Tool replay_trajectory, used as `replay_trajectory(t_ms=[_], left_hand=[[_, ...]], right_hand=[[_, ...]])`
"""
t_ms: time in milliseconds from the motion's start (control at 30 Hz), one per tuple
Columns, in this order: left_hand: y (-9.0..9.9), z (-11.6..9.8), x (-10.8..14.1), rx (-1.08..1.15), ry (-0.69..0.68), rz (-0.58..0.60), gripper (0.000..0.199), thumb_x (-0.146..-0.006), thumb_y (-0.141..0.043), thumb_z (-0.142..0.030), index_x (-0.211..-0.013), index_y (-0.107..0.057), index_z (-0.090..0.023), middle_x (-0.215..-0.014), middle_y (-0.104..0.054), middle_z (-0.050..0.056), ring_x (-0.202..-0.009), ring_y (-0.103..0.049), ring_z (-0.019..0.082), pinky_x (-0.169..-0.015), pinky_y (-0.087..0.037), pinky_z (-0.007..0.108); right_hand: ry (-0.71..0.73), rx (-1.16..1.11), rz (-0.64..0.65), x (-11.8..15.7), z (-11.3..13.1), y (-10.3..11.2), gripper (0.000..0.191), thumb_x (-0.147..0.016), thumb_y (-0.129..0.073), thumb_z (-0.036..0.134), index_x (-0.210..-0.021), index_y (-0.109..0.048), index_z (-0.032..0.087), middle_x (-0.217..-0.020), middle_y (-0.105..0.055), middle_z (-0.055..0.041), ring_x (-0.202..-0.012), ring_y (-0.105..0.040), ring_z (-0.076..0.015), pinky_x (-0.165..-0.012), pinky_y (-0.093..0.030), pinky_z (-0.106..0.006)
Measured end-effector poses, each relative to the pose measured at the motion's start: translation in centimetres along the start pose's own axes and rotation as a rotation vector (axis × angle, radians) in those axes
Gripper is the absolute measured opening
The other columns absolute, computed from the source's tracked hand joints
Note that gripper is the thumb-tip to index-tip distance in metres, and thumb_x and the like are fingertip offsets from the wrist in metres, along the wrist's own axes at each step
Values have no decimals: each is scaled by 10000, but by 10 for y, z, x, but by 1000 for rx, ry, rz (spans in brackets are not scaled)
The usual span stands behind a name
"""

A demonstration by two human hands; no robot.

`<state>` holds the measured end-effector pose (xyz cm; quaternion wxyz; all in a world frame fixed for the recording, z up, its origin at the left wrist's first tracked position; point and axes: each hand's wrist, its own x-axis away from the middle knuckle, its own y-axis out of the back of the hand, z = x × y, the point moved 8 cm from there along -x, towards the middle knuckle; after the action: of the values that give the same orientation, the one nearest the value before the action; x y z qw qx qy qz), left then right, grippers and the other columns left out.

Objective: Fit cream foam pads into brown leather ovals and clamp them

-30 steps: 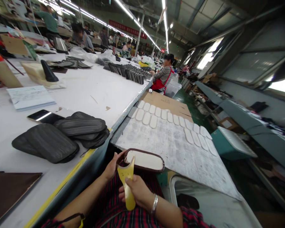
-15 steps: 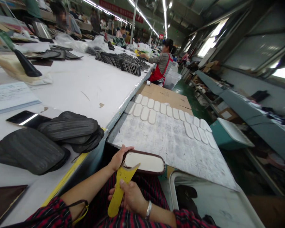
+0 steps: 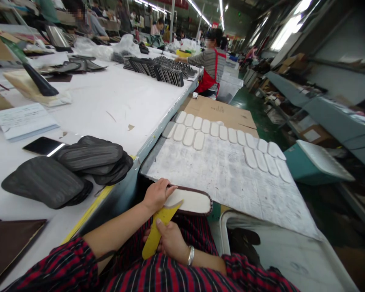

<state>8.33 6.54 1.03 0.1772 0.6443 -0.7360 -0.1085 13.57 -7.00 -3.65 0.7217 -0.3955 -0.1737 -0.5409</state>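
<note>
the brown-rimmed pad (image 3: pixel 197 202), oblong with a white face, lies in front of the person, at the near edge of a grey board (image 3: pixel 225 174). at near right, a large pale bin (image 3: pixel 292 259) holds dark flat pieces (image 3: pixel 245 243) along its left side. farther right is a teal bin (image 3: pixel 301 168); what is in it cannot be told. a translucent bin (image 3: pixel 231 87) stands at the far side, beside a co-worker in a red apron (image 3: pixel 213 67).

on the board, white oval pads (image 3: pixel 179 132) run along the far edge, with shorter second rows at left and right. a flat sheet of cardboard (image 3: pixel 225 111) is beyond them. on the white bench (image 3: pixel 109 105) to the left, black oblong pieces (image 3: pixel 42 178) lie in overlapping piles, just beside a phone (image 3: pixel 41 145). a written paper (image 3: pixel 26 119) is farther back, and a brown sheet (image 3: pixel 12 247) lies at near left.

the left hand (image 3: pixel 156 194) has its fingers curled over the left end of the brown-rimmed pad, gripping and partly covering it. the right hand (image 3: pixel 172 239) is wrapped around a flat yellow tool (image 3: pixel 167 213), whose pointed corner overlaps the white face; whether it touches cannot be told.
</note>
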Motion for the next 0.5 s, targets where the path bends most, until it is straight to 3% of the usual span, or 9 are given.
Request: replay_trajectory(t_ms=[167, 233, 300, 400, 500], left_hand=[[-1, 2, 0, 40, 51, -68, 426, -613, -653, -596, -720, -548, -198, -979, -585, 112, -1139, -414, 326, -1010, -249, 407], [2, 6, 2, 130, 63, -74, 435, -664, -580, -627, -751, -568, -201, -981, -608, 94, -1130, -447, 300, -998, -290, 396], [6, 13, 7, 266, 87, -70, 529, -759, -393, -668, -887, -593, -196, -984, -638, 91, -1073, -517, 272, -952, -362, 402], [9, 30, 21, 498, 143, -41, 686, -827, -178, -651, -1116, -553, -155, -1023, -664, 121, -979, -599, 257, -881, -440, 422], [5, 45, 38, 680, 192, -14, 624, -819, -330, -610, -1166, -556, -143, -1087, -656, 124, -1009, -599, 271, -911, -436, 425]], right_hand=[[45, -134, -116, 8, 4, 7, 290, -786, -544, 442, -749, -451, 170, -597, -628, -54, -574, -644, -206, -503, -482, -292], [66, -140, -94, 17, 8, 11, 355, -735, -597, 485, -767, -450, 163, -559, -614, -41, -513, -623, -191, -470, -462, -275], [127, -144, -49, 30, 17, 20, 440, -676, -636, 541, -774, -462, 149, -556, -610, -40, -469, -598, -167, -453, -445, -257], [246, -120, -98, 54, 34, 59, 501, -652, -624, 606, -778, -481, 143, -563, -598, -21, -424, -546, -121, -421, -412, -224], [353, -87, -316, 76, 54, 132, 467, -686, -592, 604, -801, -482, 165, -567, -570, 22, -416, -504, -86, -408, -388, -194]])
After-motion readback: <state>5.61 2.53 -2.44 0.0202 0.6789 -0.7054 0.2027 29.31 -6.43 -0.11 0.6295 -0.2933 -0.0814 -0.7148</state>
